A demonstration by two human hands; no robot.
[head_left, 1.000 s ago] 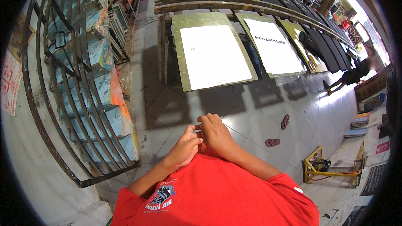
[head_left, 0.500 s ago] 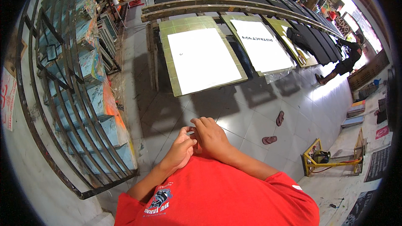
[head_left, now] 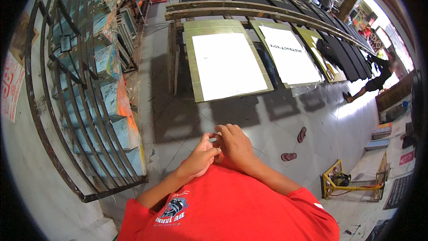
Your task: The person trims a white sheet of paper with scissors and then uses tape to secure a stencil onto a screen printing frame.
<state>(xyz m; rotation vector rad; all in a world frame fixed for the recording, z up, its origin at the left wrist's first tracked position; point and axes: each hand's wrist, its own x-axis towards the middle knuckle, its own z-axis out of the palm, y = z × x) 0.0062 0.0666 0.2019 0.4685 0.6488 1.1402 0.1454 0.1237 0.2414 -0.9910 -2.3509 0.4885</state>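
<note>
Low in the middle, just above my red shirt (head_left: 236, 205), my left hand (head_left: 205, 155) and my right hand (head_left: 232, 145) are held together, both with curled fingers that touch each other. What, if anything, lies between the fingertips is hidden. Ahead stands a long rack of boards: a white sheet (head_left: 227, 64) lies on the nearest greenish board (head_left: 196, 26), another white sheet with dark lettering (head_left: 294, 64) is on the board to its right, and scissors (head_left: 329, 69) rest on a further board beside dark fabric (head_left: 350, 56).
Left are a barred metal railing (head_left: 80, 195) and leaning frames (head_left: 127, 33). Slippers (head_left: 302, 135) lie on the tiled floor (head_left: 276, 138). A person in dark clothes (head_left: 374, 80) stands at right, another person (head_left: 329, 0) farther back. A yellow metal frame (head_left: 352, 187) is at lower right.
The view has shifted slightly to and fro. My two hands stay together with little change in grip. The person on the right has changed posture slightly.
</note>
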